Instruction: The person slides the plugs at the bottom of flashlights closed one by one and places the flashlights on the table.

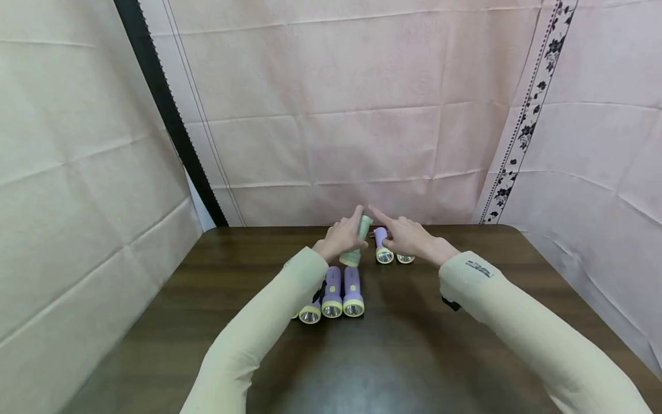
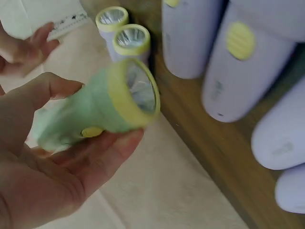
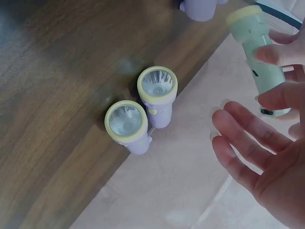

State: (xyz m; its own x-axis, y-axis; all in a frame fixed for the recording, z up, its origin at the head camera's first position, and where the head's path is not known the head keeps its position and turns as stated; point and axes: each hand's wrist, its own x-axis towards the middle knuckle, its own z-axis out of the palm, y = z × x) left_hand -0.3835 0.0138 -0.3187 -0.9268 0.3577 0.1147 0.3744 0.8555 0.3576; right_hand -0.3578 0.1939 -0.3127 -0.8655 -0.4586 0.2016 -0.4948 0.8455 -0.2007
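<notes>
A pale green flashlight (image 2: 90,105) with a yellow rim is gripped in my left hand (image 1: 342,236), thumb on one side and fingers on the other. Its lens end tilts down toward the table in the head view. My right hand (image 1: 411,237) is beside it with fingers extended and spread; in the right wrist view its fingers (image 3: 248,129) are close to the flashlight's tail, and whether they touch it I cannot tell. Under my left forearm stands a row of several purple flashlights (image 1: 353,293), partly hidden by the sleeve. Two more purple flashlights (image 3: 159,95) are near my right hand.
The brown wooden table (image 1: 414,356) ends at a far edge just beyond the hands. Pale cloth (image 1: 336,144) hangs behind it and along both sides. The two purple flashlights by the right hand stand close to that far edge.
</notes>
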